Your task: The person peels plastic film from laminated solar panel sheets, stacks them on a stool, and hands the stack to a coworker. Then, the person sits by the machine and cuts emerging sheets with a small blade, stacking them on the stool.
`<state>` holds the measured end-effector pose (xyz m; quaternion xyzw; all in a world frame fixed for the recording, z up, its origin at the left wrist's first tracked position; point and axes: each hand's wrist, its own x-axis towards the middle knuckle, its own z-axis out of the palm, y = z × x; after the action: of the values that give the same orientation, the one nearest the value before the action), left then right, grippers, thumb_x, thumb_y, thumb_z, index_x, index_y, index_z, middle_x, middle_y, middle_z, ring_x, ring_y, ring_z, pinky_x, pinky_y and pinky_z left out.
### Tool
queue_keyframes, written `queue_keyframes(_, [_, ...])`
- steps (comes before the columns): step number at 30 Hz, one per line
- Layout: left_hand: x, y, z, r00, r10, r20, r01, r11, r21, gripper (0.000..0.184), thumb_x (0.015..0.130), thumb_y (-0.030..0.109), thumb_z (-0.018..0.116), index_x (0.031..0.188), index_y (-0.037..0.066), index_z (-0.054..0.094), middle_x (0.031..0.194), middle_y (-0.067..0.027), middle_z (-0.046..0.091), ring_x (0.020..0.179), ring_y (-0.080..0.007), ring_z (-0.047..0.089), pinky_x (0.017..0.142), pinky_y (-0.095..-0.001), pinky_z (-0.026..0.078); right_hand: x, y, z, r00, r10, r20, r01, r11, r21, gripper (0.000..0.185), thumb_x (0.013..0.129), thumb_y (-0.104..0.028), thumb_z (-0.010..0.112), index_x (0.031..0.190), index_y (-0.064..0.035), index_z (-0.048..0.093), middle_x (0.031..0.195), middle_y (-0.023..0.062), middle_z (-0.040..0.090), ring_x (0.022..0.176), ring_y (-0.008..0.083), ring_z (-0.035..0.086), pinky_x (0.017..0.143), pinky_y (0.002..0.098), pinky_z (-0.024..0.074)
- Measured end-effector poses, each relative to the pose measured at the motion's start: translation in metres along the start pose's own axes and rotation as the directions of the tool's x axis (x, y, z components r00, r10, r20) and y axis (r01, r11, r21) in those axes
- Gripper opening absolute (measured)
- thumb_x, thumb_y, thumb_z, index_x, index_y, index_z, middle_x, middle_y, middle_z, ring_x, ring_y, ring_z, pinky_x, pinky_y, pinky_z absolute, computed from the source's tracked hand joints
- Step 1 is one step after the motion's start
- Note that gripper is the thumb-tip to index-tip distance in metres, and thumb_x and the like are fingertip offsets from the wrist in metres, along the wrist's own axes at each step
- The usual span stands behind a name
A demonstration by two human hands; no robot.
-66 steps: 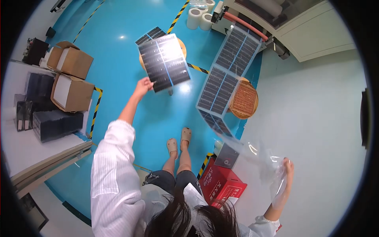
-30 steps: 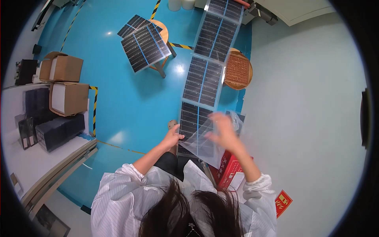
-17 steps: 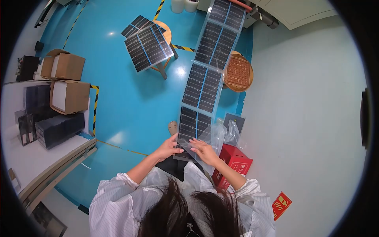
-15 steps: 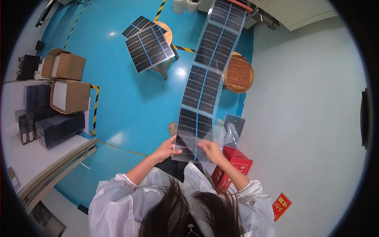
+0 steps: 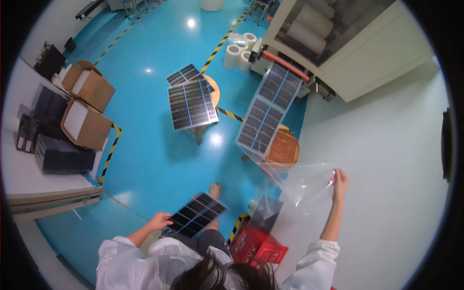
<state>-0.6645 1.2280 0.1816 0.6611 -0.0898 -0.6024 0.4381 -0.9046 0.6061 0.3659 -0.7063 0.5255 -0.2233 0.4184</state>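
Note:
My left hand [image 5: 160,221] grips one edge of a dark solar panel [image 5: 198,214] with thin light lines, tilted in front of my lap. Out to the right, my right hand [image 5: 340,182] is closed on the end of a clear plastic film [image 5: 304,181], which is pulled sideways and creased. That film continues into a strip of film-covered solar panels [image 5: 263,123] hanging from an orange-red roller [image 5: 285,66] on the machine. Part of the strip lies by a round stool with a brown woven-looking top [image 5: 282,147].
Two solar panels [image 5: 193,104] lie overlapped on a wooden stool [image 5: 212,89] ahead. Film rolls [image 5: 233,55] stand beside the machine [image 5: 357,58]. A red box [image 5: 256,246] sits near my legs. At left, a table [image 5: 38,186] carries cardboard boxes [image 5: 87,123] and dark packs [image 5: 65,154].
One panel has come apart from the strip and moved left in my left hand. My right hand has swung far right, stretching the clear film. The view has shifted, showing more of the machine.

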Motion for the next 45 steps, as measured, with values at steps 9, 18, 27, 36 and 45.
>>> queue_keyframes(9, [0.138,0.104,-0.090,0.838,0.151,-0.524,-0.303,0.928,-0.217,0.071,0.076,0.015,0.069,0.134,-0.001,0.029,0.136,-0.0156,0.034,0.126,-0.0259,0.032,0.100,-0.0357,0.032,-0.063,-0.071,0.034,0.930,-0.016,0.368,-0.001,0.999,0.046,0.023,0.086,-0.015,0.055,0.084,0.0074,0.060,0.062,0.0055,0.050,0.051,0.0141,0.051,0.050,0.0251,0.0420])
queue_keyframes(18, [0.361,0.204,-0.144,0.749,0.269,-0.605,-0.395,0.915,-0.083,0.039,0.075,0.007,0.066,0.111,0.002,0.052,0.103,-0.0141,0.061,0.091,-0.0223,0.060,0.080,-0.0346,0.047,-0.100,-0.085,0.034,0.904,0.112,0.412,-0.129,0.991,0.014,0.030,0.083,-0.025,0.062,0.079,0.0048,0.061,0.058,0.0057,0.051,0.052,0.0150,0.054,0.050,0.0264,0.0431])
queue_keyframes(27, [0.301,0.195,-0.012,0.958,-0.205,-0.200,0.164,0.966,-0.202,0.049,0.080,0.042,0.059,0.109,0.003,0.054,0.103,-0.0144,0.056,0.085,-0.0243,0.059,0.071,-0.0358,0.049,-0.079,-0.086,0.028,0.808,0.175,0.562,-0.232,0.972,0.032,0.016,0.083,-0.010,0.059,0.085,0.0052,0.064,0.064,0.0063,0.060,0.056,0.0121,0.056,0.054,0.0241,0.0444])
queue_keyframes(36, [0.302,0.182,0.128,0.898,-0.316,0.308,0.434,0.755,-0.492,0.041,0.082,0.009,0.056,0.120,0.001,0.042,0.105,-0.0131,0.057,0.094,-0.0229,0.059,0.080,-0.0350,0.050,-0.078,-0.057,0.034,0.610,0.167,0.775,-0.370,0.924,0.092,0.025,0.081,-0.020,0.063,0.084,0.0048,0.063,0.064,0.0085,0.061,0.056,0.0139,0.057,0.055,0.0264,0.0449])
queue_keyframes(45, [0.246,0.206,0.114,0.924,-0.250,0.289,0.360,0.826,-0.434,0.036,0.079,-0.002,0.054,0.115,-0.001,0.045,0.109,-0.0133,0.058,0.100,-0.0213,0.056,0.089,-0.0320,0.043,-0.009,0.041,0.117,0.963,0.028,0.267,0.150,0.770,-0.620,0.049,0.073,-0.015,0.068,0.116,-0.0011,0.049,0.105,0.0160,0.055,0.103,0.0288,0.051,0.092,0.0390,0.0370])
